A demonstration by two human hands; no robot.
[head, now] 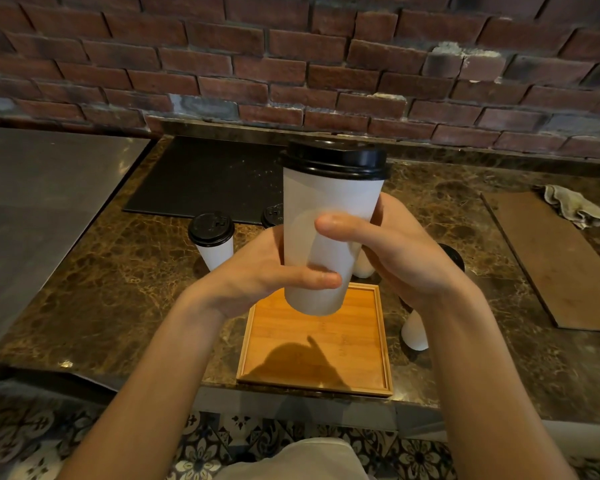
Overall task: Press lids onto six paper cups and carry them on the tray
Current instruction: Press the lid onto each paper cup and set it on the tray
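Left hand [257, 273] and right hand [404, 252] each curled fingers and thumb around a white paper cup [326, 216], its black lid [336, 159] on, held upright in the air above the wooden tray [361, 341]; more lidded cups [213, 252] stood around the tray on the marble counter [125, 289].

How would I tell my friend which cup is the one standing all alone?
Find the brown marble counter under the brick wall, then the black mat on it. In front of the mat's near edge, left of the wooden tray, stands a white paper cup with a black lid. It is the only unheld cup fully in view.
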